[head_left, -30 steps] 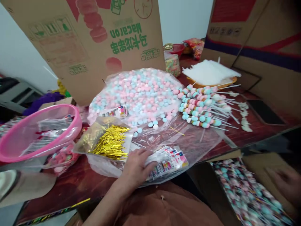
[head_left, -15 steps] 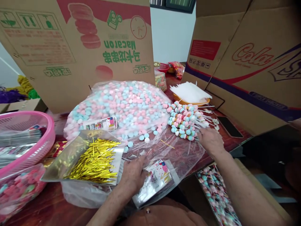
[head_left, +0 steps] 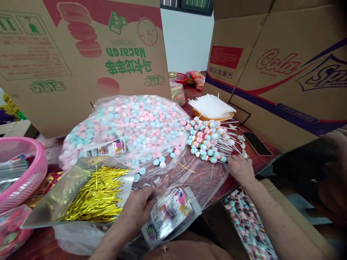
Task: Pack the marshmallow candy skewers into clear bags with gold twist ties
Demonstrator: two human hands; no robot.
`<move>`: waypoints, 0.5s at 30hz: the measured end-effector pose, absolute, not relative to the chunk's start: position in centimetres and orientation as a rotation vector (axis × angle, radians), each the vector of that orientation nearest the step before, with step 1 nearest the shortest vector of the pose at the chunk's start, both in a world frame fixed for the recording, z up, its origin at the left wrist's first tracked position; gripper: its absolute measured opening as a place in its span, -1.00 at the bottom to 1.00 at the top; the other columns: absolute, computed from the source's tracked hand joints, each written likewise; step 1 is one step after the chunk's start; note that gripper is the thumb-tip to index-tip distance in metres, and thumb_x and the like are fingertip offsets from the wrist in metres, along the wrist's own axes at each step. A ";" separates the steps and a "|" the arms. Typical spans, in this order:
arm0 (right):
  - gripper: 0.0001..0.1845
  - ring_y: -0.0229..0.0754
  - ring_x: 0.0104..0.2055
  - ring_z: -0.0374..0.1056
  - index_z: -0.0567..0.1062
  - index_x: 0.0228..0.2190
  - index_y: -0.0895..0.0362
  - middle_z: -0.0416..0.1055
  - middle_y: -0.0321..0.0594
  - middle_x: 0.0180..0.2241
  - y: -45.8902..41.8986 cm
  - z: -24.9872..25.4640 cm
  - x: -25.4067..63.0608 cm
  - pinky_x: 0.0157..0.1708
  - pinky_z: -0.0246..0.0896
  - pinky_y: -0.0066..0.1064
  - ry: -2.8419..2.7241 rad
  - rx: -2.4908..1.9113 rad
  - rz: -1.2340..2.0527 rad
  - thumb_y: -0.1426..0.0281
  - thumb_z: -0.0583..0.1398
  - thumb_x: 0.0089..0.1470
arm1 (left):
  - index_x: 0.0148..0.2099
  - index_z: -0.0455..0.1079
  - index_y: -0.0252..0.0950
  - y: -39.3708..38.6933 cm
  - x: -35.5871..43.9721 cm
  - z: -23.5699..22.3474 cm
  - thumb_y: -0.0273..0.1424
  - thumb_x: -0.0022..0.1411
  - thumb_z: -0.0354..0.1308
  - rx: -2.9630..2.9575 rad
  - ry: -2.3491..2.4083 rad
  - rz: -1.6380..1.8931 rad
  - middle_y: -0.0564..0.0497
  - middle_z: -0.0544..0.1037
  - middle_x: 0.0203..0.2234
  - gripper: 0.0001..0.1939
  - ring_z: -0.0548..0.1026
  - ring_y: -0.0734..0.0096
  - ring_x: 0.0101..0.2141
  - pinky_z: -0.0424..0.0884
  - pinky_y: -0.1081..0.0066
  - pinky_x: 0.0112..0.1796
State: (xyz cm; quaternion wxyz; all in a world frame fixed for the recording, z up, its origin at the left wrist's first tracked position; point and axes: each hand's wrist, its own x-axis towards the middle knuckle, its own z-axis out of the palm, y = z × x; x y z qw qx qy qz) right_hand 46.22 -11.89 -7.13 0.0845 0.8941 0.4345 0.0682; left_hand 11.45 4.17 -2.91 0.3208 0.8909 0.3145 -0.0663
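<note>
Head view: candy skewers (head_left: 207,140) just beyond and to the left of the right hand (head_left: 242,169), long axes fanned sideways, candy-laden ends to the left, bare white stick ends to the right, with the nearest skewer running down towards the fingertips. Right fingers bent and close together by that stick end; impossible to say whether pinching it, any contact hidden. Left hand (head_left: 139,206) half curled, thumb near forefinger, just beside printed wrappers (head_left: 177,206); grip unclear from here. Wrappers stacked flat to the right of that hand, slanting away rightward, glossy, with silvery glare over part of the print. Beyond the left hand, crinkled clear film, then a bulging see-through bag (head_left: 130,124) of round pastel candies, many blurred by milky plastic. Left of that hand, thin metallic gold twist ties (head_left: 100,195) in a gaping pouch (head_left: 61,191), and a pink perforated basket (head_left: 40,162), cut off at the edge. Beneath the right forearm, a carton (head_left: 271,186) of multicoloured contents, partly covered by the arm.
</note>
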 end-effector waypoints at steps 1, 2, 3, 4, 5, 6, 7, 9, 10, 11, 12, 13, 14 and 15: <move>-0.71 0.01 -0.15 0.24 0.48 -0.36 0.21 0.43 -0.01 -0.28 -12.0 -7.2 46.1 -0.18 0.07 -0.15 1.321 2.670 0.226 0.51 -0.04 0.10 | -0.13 0.37 -0.24 4.1 11.5 -2.8 -0.40 0.13 -0.01 2.335 0.847 -0.207 0.02 0.53 -0.41 -0.75 0.45 0.33 -0.35 0.23 0.41 -0.32; -0.71 0.01 -0.17 0.25 0.47 -0.36 0.23 0.42 0.00 -0.29 -12.2 -7.3 46.0 -0.19 0.07 -0.16 1.345 2.676 0.249 0.52 -0.04 0.10 | -0.06 0.35 -0.22 3.9 11.7 -2.6 -0.37 0.10 0.04 2.346 0.865 -0.243 0.03 0.54 -0.40 -0.68 0.46 0.31 -0.34 0.23 0.39 -0.29; -0.71 0.01 -0.18 0.25 0.47 -0.36 0.24 0.42 0.01 -0.30 -12.4 -7.4 45.8 -0.19 0.08 -0.17 1.370 2.686 0.269 0.52 -0.04 0.09 | -0.01 0.32 -0.21 3.6 11.9 -2.4 -0.34 0.07 0.08 2.369 0.879 -0.279 0.03 0.54 -0.39 -0.61 0.46 0.28 -0.32 0.22 0.35 -0.25; -0.72 0.00 -0.19 0.26 0.47 -0.36 0.25 0.42 0.01 -0.31 -12.6 -7.4 45.7 -0.20 0.10 -0.19 1.397 2.699 0.286 0.52 -0.04 0.09 | 0.00 0.32 -0.20 3.2 12.3 -2.3 -0.31 0.04 0.12 2.398 0.888 -0.311 0.02 0.55 -0.37 -0.58 0.46 0.24 -0.29 0.21 0.32 -0.22; -0.72 -0.02 -0.20 0.27 0.47 -0.36 0.25 0.42 0.00 -0.32 -13.0 -7.5 45.5 -0.19 0.12 -0.22 1.430 2.713 0.300 0.52 -0.04 0.09 | -0.02 0.33 -0.20 2.8 12.5 -2.2 -0.29 0.03 0.13 2.426 0.891 -0.333 0.01 0.55 -0.36 -0.58 0.46 0.21 -0.27 0.19 0.29 -0.18; -0.72 -0.05 -0.20 0.28 0.47 -0.35 0.24 0.42 -0.01 -0.31 -13.4 -7.6 45.2 -0.19 0.13 -0.25 1.465 2.729 0.311 0.51 -0.04 0.10 | -0.06 0.35 -0.21 2.5 12.7 -2.2 -0.28 0.03 0.12 2.448 0.897 -0.340 -0.01 0.56 -0.35 -0.62 0.46 0.19 -0.24 0.17 0.26 -0.16; -0.71 -0.08 -0.20 0.29 0.46 -0.34 0.23 0.42 -0.03 -0.31 -13.9 -7.5 45.0 -0.19 0.15 -0.29 1.500 2.743 0.318 0.51 -0.05 0.11 | -0.09 0.36 -0.21 2.2 12.8 -2.4 -0.30 0.04 0.11 2.464 0.905 -0.338 -0.02 0.56 -0.34 -0.66 0.46 0.18 -0.22 0.16 0.24 -0.14; -0.71 -0.15 -0.19 0.30 0.45 -0.30 0.20 0.41 -0.07 -0.27 -14.9 -7.1 44.6 -0.18 0.18 -0.38 1.571 2.767 0.324 0.48 -0.05 0.13 | -0.14 0.38 -0.20 2.0 12.7 -2.8 -0.36 0.06 0.07 2.480 0.922 -0.313 -0.01 0.57 -0.31 -0.73 0.45 0.21 -0.19 0.14 0.24 -0.11; -0.70 -0.17 -0.19 0.31 0.45 -0.26 0.18 0.41 -0.10 -0.26 -15.2 -6.6 44.4 -0.19 0.19 -0.40 1.617 2.785 0.332 0.47 -0.06 0.14 | -0.14 0.38 -0.19 2.0 12.5 -3.1 -0.39 0.08 0.04 2.484 0.925 -0.288 0.00 0.57 -0.29 -0.74 0.45 0.24 -0.19 0.14 0.24 -0.10; -0.70 -0.18 -0.19 0.32 0.44 -0.23 0.17 0.41 -0.11 -0.25 -15.4 -5.9 44.3 -0.21 0.20 -0.42 1.668 2.803 0.348 0.45 -0.06 0.15 | -0.15 0.38 -0.18 2.0 12.3 -3.4 -0.42 0.10 0.02 2.489 0.927 -0.260 0.01 0.57 -0.27 -0.75 0.45 0.26 -0.18 0.13 0.25 -0.09; -0.69 -0.18 -0.20 0.32 0.44 -0.21 0.16 0.41 -0.12 -0.25 -15.4 -5.1 44.3 -0.23 0.21 -0.43 1.721 2.811 0.363 0.43 -0.06 0.15 | -0.17 0.39 -0.18 2.1 12.2 -3.7 -0.44 0.11 -0.01 2.496 0.930 -0.238 0.02 0.57 -0.26 -0.76 0.45 0.27 -0.18 0.13 0.25 -0.10; -0.69 -0.18 -0.21 0.33 0.44 -0.20 0.15 0.41 -0.13 -0.26 -15.3 -4.1 44.3 -0.26 0.21 -0.43 1.772 2.799 0.367 0.41 -0.05 0.15 | -0.20 0.40 -0.18 2.2 12.0 -3.9 -0.46 0.12 -0.03 2.506 0.934 -0.216 0.02 0.57 -0.26 -0.76 0.45 0.28 -0.18 0.14 0.25 -0.10; -0.68 -0.17 -0.24 0.34 0.44 -0.19 0.14 0.42 -0.14 -0.27 -15.1 -3.0 44.5 -0.29 0.21 -0.43 1.814 2.769 0.361 0.41 -0.05 0.14 | -0.22 0.41 -0.19 2.3 11.9 -4.1 -0.47 0.12 -0.04 2.515 0.937 -0.198 0.02 0.57 -0.25 -0.77 0.45 0.27 -0.17 0.14 0.24 -0.10; -0.68 -0.17 -0.26 0.34 0.45 -0.20 0.13 0.42 -0.15 -0.29 -14.8 -1.9 44.6 -0.32 0.20 -0.43 1.838 2.723 0.346 0.41 -0.04 0.13 | -0.24 0.42 -0.20 2.4 11.8 -4.2 -0.48 0.13 -0.04 2.522 0.937 -0.188 0.02 0.56 -0.25 -0.77 0.45 0.26 -0.17 0.14 0.23 -0.09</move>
